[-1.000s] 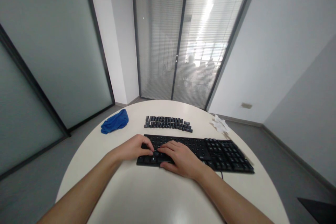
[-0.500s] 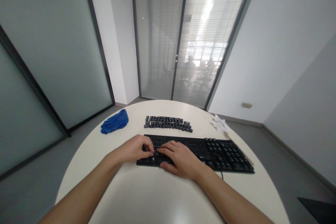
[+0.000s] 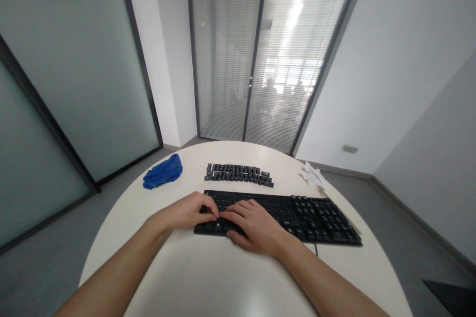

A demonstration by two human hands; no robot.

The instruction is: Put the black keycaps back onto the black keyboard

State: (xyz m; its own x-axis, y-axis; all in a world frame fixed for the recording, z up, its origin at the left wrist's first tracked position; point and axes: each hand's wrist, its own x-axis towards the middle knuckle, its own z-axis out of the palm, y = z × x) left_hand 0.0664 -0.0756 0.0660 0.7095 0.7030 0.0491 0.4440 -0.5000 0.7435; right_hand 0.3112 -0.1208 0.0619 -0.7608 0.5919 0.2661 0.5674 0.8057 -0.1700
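A black keyboard (image 3: 323, 218) lies across the round table; many keys on its left and middle part are off, while the right-hand block still carries its keys. Over its left end, my left hand (image 3: 191, 209) has thumb and index finger closed in a pinch low on the board; what sits between the tips is too small to make out. My right hand (image 3: 256, 225) rests flat on the keyboard, fingers stretched, its index fingertip touching close beside the left fingertips. Beyond the keyboard, loose black keycaps (image 3: 238, 177) lie in rows.
A crumpled blue cloth (image 3: 163, 172) lies at the table's left back. White tissue (image 3: 312, 176) and a thin stick (image 3: 351, 223) are on the right. The keyboard's cable (image 3: 316, 249) runs toward the front. The round table (image 3: 201, 272) has a curved edge.
My right index fingertip has shifted slightly left, against the left fingertips. Otherwise the hands and keyboard stay almost as they were.
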